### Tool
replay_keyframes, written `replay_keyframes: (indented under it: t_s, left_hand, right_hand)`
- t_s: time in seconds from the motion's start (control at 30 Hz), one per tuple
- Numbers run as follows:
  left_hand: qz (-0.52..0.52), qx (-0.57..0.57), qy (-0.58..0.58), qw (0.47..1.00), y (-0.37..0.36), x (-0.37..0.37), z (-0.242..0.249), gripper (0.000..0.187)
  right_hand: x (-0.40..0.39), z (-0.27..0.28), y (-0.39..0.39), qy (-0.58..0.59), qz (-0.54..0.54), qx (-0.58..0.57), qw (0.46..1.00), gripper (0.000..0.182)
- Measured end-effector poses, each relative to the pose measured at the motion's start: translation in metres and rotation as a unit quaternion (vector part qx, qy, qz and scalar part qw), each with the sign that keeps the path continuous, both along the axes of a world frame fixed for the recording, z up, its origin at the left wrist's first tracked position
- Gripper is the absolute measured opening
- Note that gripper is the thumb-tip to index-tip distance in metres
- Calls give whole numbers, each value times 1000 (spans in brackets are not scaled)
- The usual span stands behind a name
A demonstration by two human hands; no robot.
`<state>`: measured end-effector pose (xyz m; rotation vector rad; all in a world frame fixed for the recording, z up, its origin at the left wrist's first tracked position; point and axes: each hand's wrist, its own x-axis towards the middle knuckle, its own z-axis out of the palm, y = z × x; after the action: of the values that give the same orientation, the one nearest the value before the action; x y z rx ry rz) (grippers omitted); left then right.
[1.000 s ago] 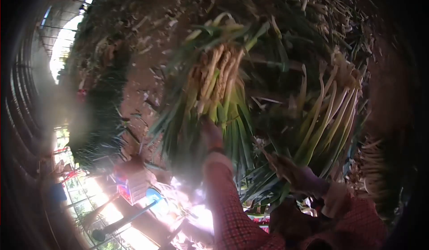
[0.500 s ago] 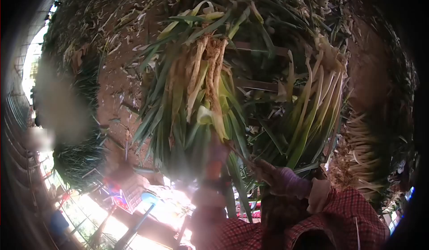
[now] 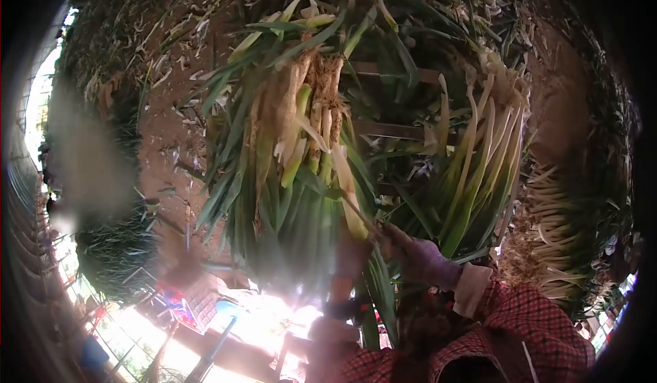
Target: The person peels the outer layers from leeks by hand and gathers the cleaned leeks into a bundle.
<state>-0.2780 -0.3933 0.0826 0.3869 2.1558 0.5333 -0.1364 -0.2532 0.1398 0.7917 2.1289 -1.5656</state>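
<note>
A large heap of leeks [image 3: 294,205] with brown, rooty ends and green leaves lies in front of me. My left hand [image 3: 351,256], blurred by glare, is closed around the lower part of a leek [image 3: 349,190] whose pale shaft points up over the heap. Close to its right, my gloved right hand [image 3: 421,256] has its fingers closed on a thin, dark, blade-like tool [image 3: 369,224], which reaches toward the held stalk. Its exact kind is hard to see. A loose pale leaf strip [image 3: 313,133] hangs across the heap near the roots.
To the right, another leek bundle [image 3: 482,157] leans by dark rails [image 3: 404,131]. Farther right stands a row of leeks [image 3: 554,222]. Green leaves [image 3: 113,246] are piled at left beside trimmings on brown ground [image 3: 171,130]. A blue-topped pole [image 3: 226,314] and pink crate [image 3: 198,308] are lower left.
My left hand has shifted right and slightly down with the leek, closer to my right hand. The pale strip now lies across the stalks, and more of the stalks beneath the roots shows.
</note>
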Motion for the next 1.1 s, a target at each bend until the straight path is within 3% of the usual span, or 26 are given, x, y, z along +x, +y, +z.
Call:
replay_keyframes:
  t_s: [0.1, 0.27, 0.33, 0.4, 0.43, 0.5, 0.6, 0.7, 0.8, 0.83, 0.9, 0.97, 1.03, 1.1]
  left_hand:
    - [48, -31, -111, 992, 11, 2, 34, 90]
    - [76, 12, -102, 992, -12, 20, 13, 87]
    - [63, 10, -89, 994, -19, 24, 7, 90]
    - [42, 10, -52, 998, -15, 25, 10, 98]
    - [52, -8, -74, 996, -14, 25, 15, 95]
    - [68, -40, -112, 991, 7, 10, 35, 90]
    - [108, 42, -98, 988, 0, 16, 23, 77]
    - [33, -30, 8, 999, -7, 24, 6, 73]
    - [81, 70, -50, 993, -10, 18, -6, 83]
    - [82, 33, -59, 994, -4, 19, -3, 86]
    - [73, -51, -74, 993, 0, 14, 18, 91]
    - [87, -72, -113, 987, 1, 17, 22, 91]
    - [92, -63, -130, 985, 6, 13, 29, 88]
    - [91, -32, -137, 986, 9, 18, 42, 84]
  right_hand:
    - [-32, -18, 26, -7, -35, 23, 999, 86]
    - [-86, -74, 72, 11, -60, 111, 992, 89]
    - [-72, -63, 65, -57, -84, -9, 995, 87]
    - [-33, -39, 40, -10, -67, -4, 998, 83]
    - [6, -21, 12, 67, -37, 54, 996, 80]
    - [51, 37, -14, -8, 11, -9, 1000, 71]
    - [50, 26, -8, -24, -14, -1, 1000, 80]
    - [1, -3, 26, -140, -39, -18, 989, 83]
    - [39, 14, -13, 19, -33, 20, 999, 78]
    - [44, 17, -16, 45, -38, 34, 998, 76]
    - [16, 13, -7, 31, -88, 59, 994, 69]
    - [-10, -57, 5, 22, -4, 98, 995, 73]
    - [-29, -73, 6, 17, 35, 106, 994, 74]
    - [-30, -36, 2, 3, 36, 76, 996, 74]
